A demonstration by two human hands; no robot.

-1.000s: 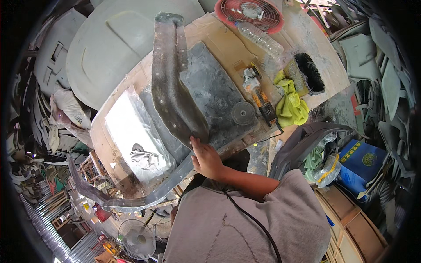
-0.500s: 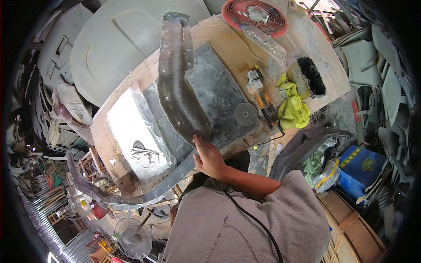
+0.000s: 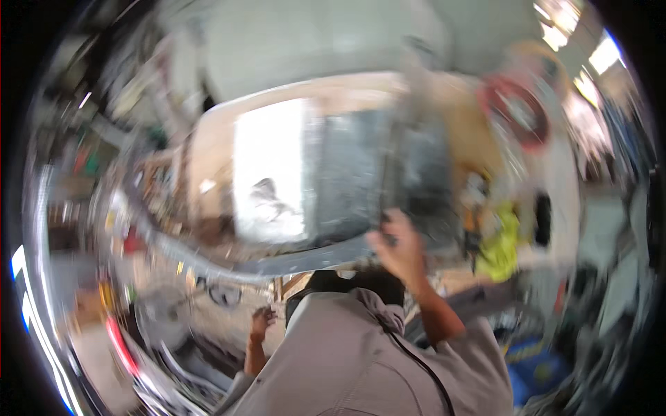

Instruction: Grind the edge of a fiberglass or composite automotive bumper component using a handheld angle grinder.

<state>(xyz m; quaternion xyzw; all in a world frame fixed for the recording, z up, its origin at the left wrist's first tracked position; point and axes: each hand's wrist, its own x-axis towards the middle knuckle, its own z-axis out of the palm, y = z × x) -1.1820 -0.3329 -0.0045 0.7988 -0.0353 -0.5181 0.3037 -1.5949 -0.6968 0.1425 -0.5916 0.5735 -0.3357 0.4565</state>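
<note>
The long grey curved panel (image 3: 409,166), blurred by motion, lies across the wooden workbench (image 3: 208,159) and runs from about 12 o'clock down toward the bench's near edge. The right hand (image 3: 397,244) grips its near end, fingers curled around the panel's edge, just below the centre of the view. Under the panel sits a dark grey sheet (image 3: 347,180), and at its 9 o'clock side a bright white sheet (image 3: 267,166) with a dark mark on it. A thin curved grey strip (image 3: 229,260) follows the bench's near edge from 9 o'clock round to 6 o'clock, touching or just off the edge; which, the blur hides. At 3 o'clock of the hand lies a yellow-green rag (image 3: 501,243), and farther toward 2 o'clock a red round fan guard (image 3: 517,114). The left hand (image 3: 262,322) hangs low at 7 o'clock, away from the bench, fingers loosely bent and holding nothing that shows. Clutter crowds the floor on both sides; a blue box (image 3: 534,360) sits at 5 o'clock, its contents unreadable.
</note>
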